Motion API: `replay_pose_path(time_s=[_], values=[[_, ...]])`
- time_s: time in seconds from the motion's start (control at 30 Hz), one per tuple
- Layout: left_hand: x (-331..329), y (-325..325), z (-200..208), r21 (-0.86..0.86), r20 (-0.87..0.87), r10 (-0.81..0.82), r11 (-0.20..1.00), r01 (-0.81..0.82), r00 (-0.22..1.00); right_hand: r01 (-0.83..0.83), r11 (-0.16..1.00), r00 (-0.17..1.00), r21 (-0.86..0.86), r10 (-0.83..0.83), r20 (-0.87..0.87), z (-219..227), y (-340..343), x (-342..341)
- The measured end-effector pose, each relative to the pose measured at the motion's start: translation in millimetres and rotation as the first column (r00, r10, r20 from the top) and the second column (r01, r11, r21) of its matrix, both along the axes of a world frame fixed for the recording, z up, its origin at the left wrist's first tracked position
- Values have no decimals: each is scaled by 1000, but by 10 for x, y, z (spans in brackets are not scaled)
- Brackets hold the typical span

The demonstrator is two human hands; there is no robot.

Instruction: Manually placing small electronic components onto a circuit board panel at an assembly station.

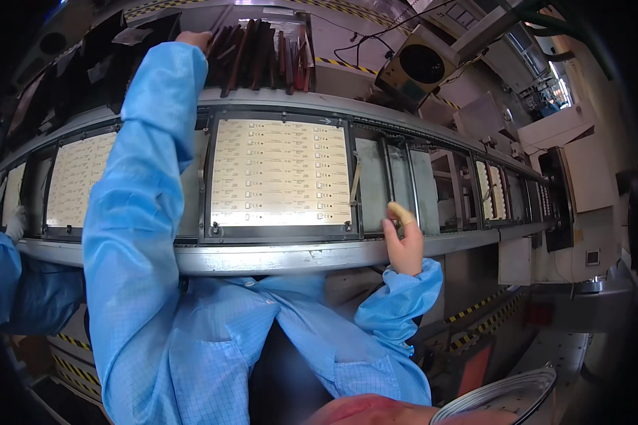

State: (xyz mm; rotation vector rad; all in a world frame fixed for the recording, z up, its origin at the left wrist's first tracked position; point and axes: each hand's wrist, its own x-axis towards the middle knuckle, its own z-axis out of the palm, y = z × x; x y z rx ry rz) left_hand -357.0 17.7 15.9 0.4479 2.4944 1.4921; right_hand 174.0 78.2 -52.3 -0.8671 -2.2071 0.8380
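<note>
My left arm stretches across the conveyor to the far side. There my left hand (195, 40) is at the end of a row of dark, thin slats (252, 57) standing on edge; its fingers are mostly hidden. My right hand (404, 241) hovers over the near rail, thumb and index finger apart, with a yellowish cover on the index fingertip. Nothing shows in it. Between my arms lies a cream-coloured printed panel (280, 170) in a dark frame (276, 232) on the conveyor. A thin tan strip (356, 183) lies along the frame's right side.
A metal rail (283, 258) runs along the conveyor's near edge. Another framed panel (81, 177) sits to the left, near a co-worker's gloved hand (15, 223). More panels (490, 190) lie far right. A boxy device with a round black opening (422, 64) stands beyond.
</note>
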Motion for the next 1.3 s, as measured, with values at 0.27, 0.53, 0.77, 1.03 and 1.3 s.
replay_pose_path(time_s=[0.27, 0.53, 0.77, 1.03, 1.3], values=[[1802, -699, 369, -528, -834, -434, 806, 267, -341, 165, 836, 979, 523, -73, -191, 596, -291, -565], [1999, -815, 213, -668, -739, -582, 570, 479, -338, -325, 787, 924, 524, 145, 355, 462, -412, -708], [1882, -602, 50, -627, -693, -703, 480, 614, -159, -315, 834, 946, 453, 236, 223, 260, -297, -782], [2156, -261, -493, -219, -482, -797, 512, 831, 364, -128, 990, 977, 56, 116, 177, -8, -204, -1046], [2239, -174, -687, -418, -287, -900, 425, 803, 327, -67, 993, 968, 96, 41, 249, -163, -177, -1167]])
